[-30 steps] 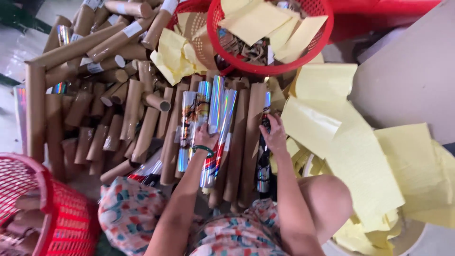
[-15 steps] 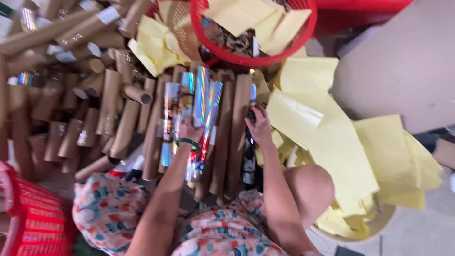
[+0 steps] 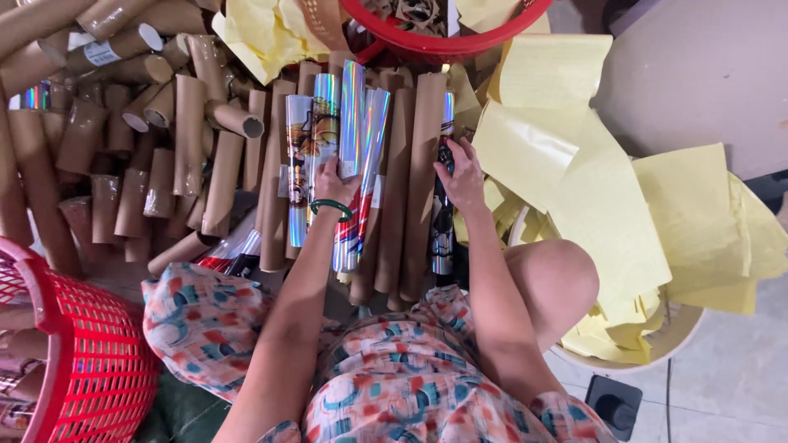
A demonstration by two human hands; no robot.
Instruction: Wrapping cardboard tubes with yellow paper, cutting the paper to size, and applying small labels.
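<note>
My left hand (image 3: 335, 182), with a green bangle on the wrist, grips a shiny holographic foil tube (image 3: 351, 123) lying among other foil-wrapped tubes (image 3: 300, 156). My right hand (image 3: 460, 176) rests on a dark foil tube (image 3: 443, 221) at the right side of the row. Plain brown cardboard tubes (image 3: 423, 164) lie side by side between and beside both hands, pointing away from me. My knees in patterned cloth sit just below the row.
A large heap of brown cardboard tubes (image 3: 123, 123) fills the left. Yellow paper sheets (image 3: 591, 197) pile up on the right, some in a round tub (image 3: 681, 336). One red basket (image 3: 443, 37) stands at the top, another red basket (image 3: 90, 361) at lower left.
The view has shifted slightly. Both hands stay on the same tubes; the right hand has slid a little along the dark tube.
</note>
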